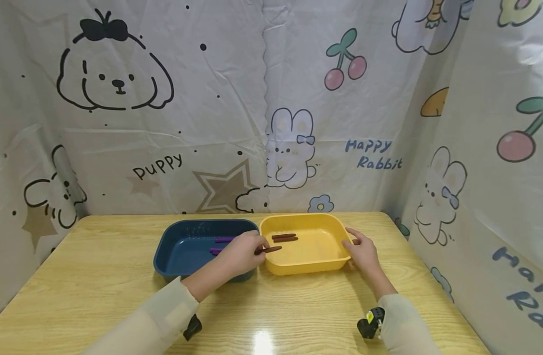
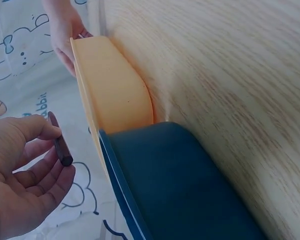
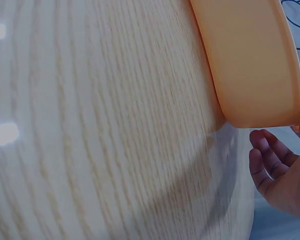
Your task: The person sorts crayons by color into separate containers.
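Note:
My left hand (image 1: pixel 242 252) pinches a brown crayon (image 1: pixel 271 249) between thumb and fingers, over the near left part of a yellow tray (image 1: pixel 307 269). In the left wrist view the crayon (image 2: pixel 63 150) shows a tapered far end and a blunt near end. Two more brown crayons (image 1: pixel 285 237) lie side by side inside the yellow tray. At that tray's right rim, my right hand (image 1: pixel 363 251) holds on with the thumb over the edge and the fingers outside. A small dark brown patch beside those fingers is too small to identify.
A dark blue tray (image 1: pixel 162 266) stands against the yellow tray's left side. Several purple crayons (image 1: pixel 223 239) lie in it, partly hidden by my left hand. Both trays sit on a wooden table (image 1: pixel 98 291) with a printed curtain (image 1: pixel 218 118) behind it.

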The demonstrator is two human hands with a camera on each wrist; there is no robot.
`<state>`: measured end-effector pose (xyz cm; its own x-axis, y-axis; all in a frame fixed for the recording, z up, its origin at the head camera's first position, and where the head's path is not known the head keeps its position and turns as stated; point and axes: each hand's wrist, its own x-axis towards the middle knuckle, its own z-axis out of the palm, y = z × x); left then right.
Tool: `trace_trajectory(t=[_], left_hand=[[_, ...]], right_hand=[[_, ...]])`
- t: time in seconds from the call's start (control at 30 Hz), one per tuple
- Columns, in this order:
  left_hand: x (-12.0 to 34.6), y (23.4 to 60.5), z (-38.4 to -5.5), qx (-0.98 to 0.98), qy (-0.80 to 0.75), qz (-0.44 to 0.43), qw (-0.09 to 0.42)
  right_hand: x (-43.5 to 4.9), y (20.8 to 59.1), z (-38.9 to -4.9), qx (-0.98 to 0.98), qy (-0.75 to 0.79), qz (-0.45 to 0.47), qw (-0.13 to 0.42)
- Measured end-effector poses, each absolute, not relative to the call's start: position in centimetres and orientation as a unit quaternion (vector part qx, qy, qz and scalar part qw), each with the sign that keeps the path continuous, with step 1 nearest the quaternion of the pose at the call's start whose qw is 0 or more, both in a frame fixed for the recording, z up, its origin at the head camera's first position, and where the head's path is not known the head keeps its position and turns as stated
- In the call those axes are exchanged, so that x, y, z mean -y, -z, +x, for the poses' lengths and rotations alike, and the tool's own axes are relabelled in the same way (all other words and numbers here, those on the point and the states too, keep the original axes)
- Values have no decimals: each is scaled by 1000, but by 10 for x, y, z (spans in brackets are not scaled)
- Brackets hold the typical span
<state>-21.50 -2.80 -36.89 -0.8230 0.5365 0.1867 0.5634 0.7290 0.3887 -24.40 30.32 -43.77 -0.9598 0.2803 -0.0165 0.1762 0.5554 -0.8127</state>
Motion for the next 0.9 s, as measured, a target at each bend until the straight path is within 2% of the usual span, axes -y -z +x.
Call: trace_trajectory(t=[0.57, 0.9], left_hand=[[-5, 371, -239, 924, 234, -303, 23], [-20, 384, -248, 928, 217, -303, 18]], right_hand=[[-303, 436, -244, 885, -444, -127, 58], [-303, 437, -244, 891, -432, -125, 62]])
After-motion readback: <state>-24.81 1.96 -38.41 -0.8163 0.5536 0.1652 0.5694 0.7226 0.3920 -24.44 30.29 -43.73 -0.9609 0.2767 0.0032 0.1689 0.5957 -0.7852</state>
